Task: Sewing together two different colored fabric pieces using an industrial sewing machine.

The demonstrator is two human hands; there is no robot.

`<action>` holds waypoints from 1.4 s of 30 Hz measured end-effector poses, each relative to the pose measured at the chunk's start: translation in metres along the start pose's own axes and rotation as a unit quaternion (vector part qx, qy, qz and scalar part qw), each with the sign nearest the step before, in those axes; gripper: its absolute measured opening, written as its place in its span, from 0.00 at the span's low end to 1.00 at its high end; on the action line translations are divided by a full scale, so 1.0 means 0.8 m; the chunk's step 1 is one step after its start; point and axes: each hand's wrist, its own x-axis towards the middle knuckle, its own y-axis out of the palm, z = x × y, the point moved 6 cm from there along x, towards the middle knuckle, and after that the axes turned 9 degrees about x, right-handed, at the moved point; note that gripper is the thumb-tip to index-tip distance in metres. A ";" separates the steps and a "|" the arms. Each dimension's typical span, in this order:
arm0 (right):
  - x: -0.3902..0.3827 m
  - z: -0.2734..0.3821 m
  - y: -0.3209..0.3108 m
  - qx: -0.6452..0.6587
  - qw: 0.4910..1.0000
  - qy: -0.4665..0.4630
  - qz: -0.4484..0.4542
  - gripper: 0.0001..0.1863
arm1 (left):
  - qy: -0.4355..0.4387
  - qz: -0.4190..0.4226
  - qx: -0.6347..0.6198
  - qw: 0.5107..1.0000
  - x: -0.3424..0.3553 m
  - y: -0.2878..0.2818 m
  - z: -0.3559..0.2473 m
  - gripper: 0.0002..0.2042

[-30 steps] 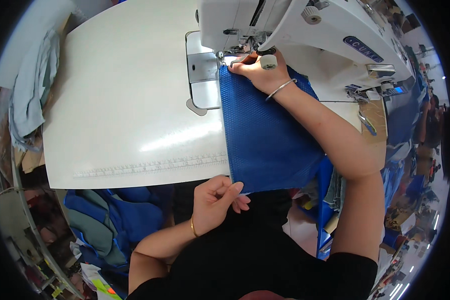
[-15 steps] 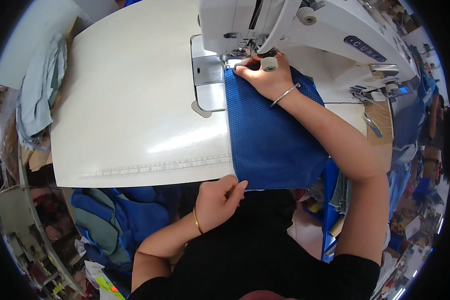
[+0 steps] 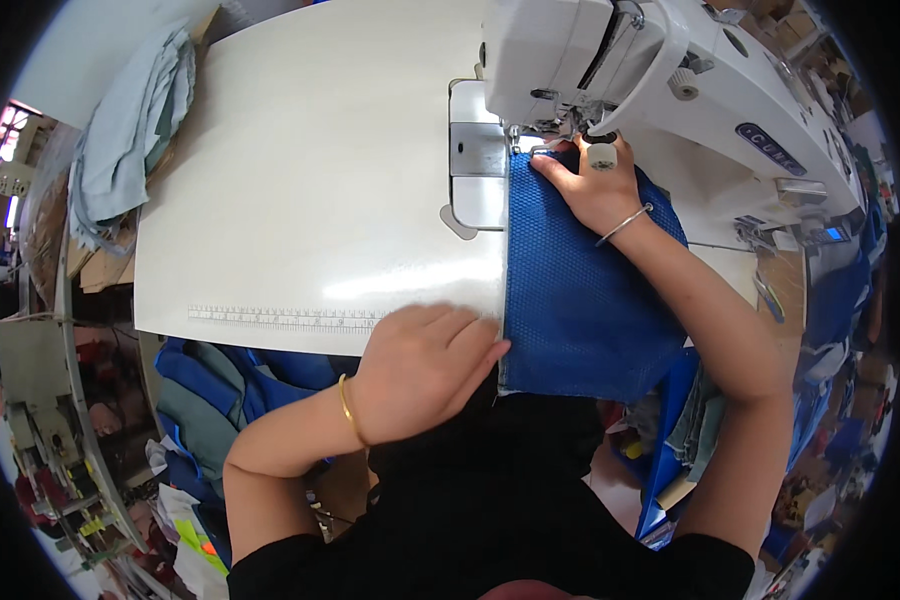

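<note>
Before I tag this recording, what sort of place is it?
Probably a sewing workshop: a white sewing machine stands on a pale worktable, blue textured fabric lies under the right hand at the machine, and layered grey cloth pieces hang beyond the worktable's left edge.

Dressed in a black top [image 3: 490,520], its short sleeves [image 3: 715,562] ending on the upper arms [image 3: 735,460], a person [image 3: 280,430] wears a rounded gold-coloured bangle [image 3: 348,410] at the wrist of the bare left hand [image 3: 420,365] and a slim silver-coloured bangle [image 3: 624,225], tipped with a small knob, at the bare right hand [image 3: 598,192]
</note>
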 end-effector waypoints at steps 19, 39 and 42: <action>0.007 0.002 -0.001 -0.004 0.999 0.042 0.034 0.31 | -0.379 0.086 -0.557 0.734 -0.111 0.139 -0.012 0.12; 0.008 0.002 0.004 0.119 0.978 0.154 0.080 0.20 | -0.366 0.091 -0.599 0.706 -0.115 0.131 -0.018 0.13; 0.009 0.003 0.011 0.110 0.981 0.133 0.094 0.20 | -0.358 0.092 -0.597 0.712 -0.111 0.127 -0.018 0.12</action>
